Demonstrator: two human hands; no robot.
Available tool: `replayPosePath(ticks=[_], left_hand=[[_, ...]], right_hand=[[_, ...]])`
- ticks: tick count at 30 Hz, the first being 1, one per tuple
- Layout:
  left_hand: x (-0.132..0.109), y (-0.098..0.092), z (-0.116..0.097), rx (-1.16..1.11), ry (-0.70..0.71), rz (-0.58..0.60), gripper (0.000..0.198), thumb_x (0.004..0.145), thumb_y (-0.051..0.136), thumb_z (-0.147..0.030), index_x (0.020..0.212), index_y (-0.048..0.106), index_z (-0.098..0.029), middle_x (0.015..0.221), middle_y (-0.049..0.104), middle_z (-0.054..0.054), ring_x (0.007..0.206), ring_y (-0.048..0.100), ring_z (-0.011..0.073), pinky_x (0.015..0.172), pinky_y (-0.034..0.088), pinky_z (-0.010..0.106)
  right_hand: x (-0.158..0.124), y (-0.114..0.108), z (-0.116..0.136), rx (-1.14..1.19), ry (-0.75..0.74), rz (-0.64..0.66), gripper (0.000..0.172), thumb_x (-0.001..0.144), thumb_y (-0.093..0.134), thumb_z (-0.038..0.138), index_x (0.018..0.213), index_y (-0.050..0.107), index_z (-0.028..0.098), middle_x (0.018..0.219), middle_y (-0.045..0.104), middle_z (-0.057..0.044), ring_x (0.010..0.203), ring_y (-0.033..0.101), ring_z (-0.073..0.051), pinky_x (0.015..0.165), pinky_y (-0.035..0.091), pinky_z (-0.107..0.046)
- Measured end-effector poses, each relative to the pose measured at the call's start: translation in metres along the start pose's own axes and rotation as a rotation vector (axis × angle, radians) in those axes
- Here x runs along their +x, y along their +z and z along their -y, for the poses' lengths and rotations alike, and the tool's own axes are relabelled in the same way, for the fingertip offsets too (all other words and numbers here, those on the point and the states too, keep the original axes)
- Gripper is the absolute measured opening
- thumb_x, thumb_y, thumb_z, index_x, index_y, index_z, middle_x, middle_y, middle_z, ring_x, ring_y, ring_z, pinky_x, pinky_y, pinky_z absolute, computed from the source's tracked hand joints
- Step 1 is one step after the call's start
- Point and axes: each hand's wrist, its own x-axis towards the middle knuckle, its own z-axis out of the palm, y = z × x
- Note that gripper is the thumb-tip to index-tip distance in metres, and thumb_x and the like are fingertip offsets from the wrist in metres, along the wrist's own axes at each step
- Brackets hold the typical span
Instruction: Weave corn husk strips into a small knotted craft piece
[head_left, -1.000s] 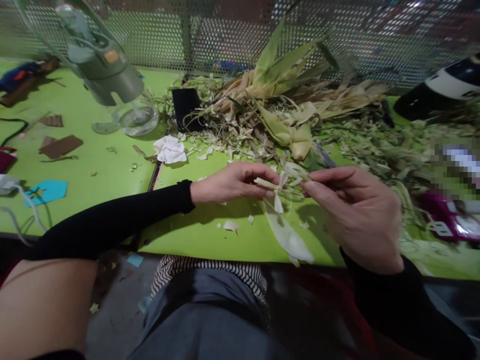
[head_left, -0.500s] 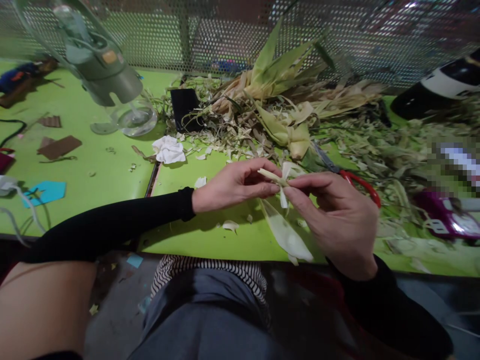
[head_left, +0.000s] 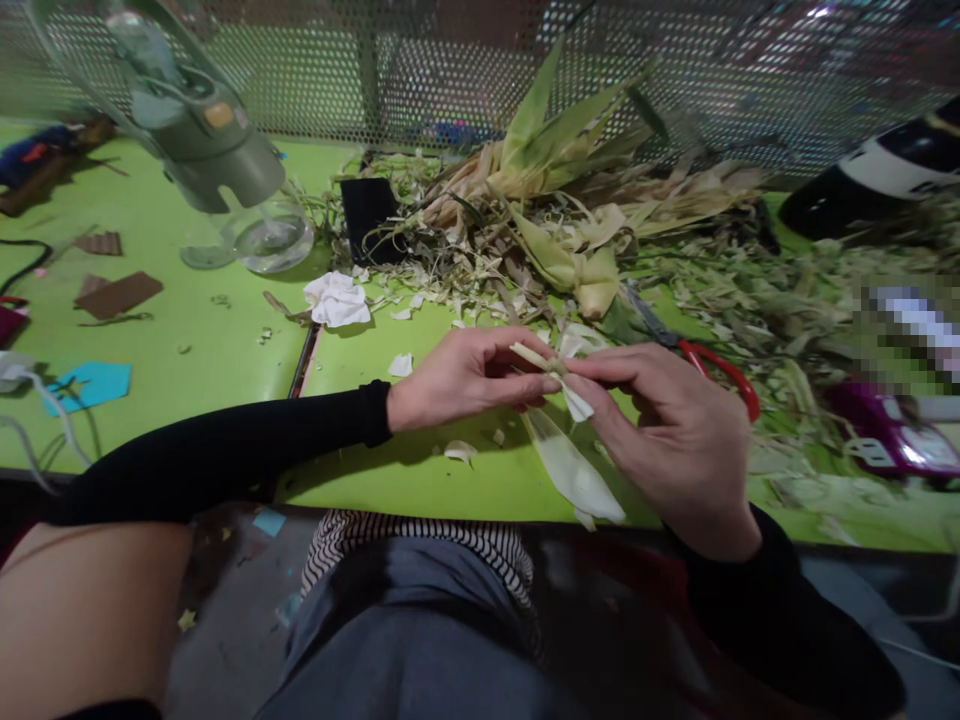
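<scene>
left hand (head_left: 469,378) and right hand (head_left: 671,435) pinch husk (head_left: 577,402) over the near bench (head_left: 405,485), seemingly mid-wrap, which next calls for steady tension.

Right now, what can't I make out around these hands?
All in the head view:
Held corn-husk piece: pinched middle hidden by the fingers of the left hand and right hand.
Red-handled scissors: handles partly hidden behind the right hand.
Dark bottle: cut off by the right edge.
Item at far right: pixelated.

no legible text; white mark (head_left: 872,453) on purple object (head_left: 896,428) unclear.
</scene>
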Motion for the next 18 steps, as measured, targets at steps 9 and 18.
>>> replayPosePath(ticks=[9,18], left_hand=[[-0.0019,0.0016,0.0028,0.070,-0.013,-0.012,0.046,0.074,0.081,-0.054,0.091,0.061,-0.016,0.069,0.066,0.000,0.063,0.061,0.0096,0.064,0.051,0.025],[-0.0055,-0.0047,-0.0046,0.523,0.096,0.108,0.018,0.087,0.063,-0.032,0.094,0.065,-0.016,0.073,0.067,0.000,0.063,0.060,0.0090,0.062,0.045,0.021]], right_hand=[[-0.0027,-0.0064,-0.0060,-0.068,-0.122,0.105,0.016,0.090,0.069,0.017,0.100,0.073,0.029,0.095,0.079,-0.003,0.087,0.075,-0.022,0.077,0.060,-0.036],[-0.0085,-0.0023,-0.0068,0.276,0.360,0.144,0.016,0.085,0.076,0.033,0.095,0.067,0.024,0.081,0.073,-0.001,0.067,0.068,-0.017,0.060,0.056,-0.030]])
